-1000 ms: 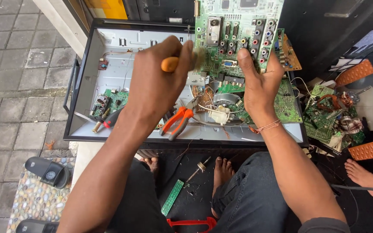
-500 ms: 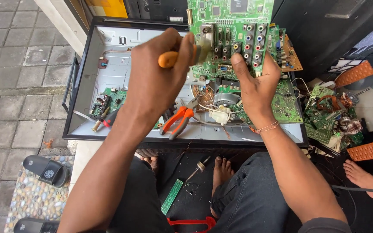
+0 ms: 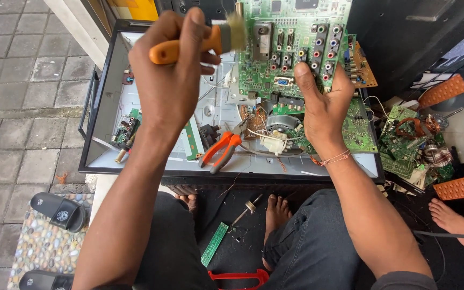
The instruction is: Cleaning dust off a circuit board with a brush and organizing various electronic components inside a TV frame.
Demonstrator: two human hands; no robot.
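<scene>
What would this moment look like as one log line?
left hand: holds orange-handled brush | right hand: holds green circuit board upright | bristles at board

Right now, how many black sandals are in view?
2. One black sandal lies on the pebbled mat at lower left; a second sandal is cut off by the bottom edge. Others may be out of frame.

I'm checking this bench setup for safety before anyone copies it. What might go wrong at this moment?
The right hand alone props the green circuit board upright by its lower edge; brushing pressure might tip it onto the loose boards below. The left hand sweeps the orange-handled brush near the connectors, where bristles may snag. Bare feet rest beside a screwdriver and scraps, so a dropped part could hurt.
</scene>
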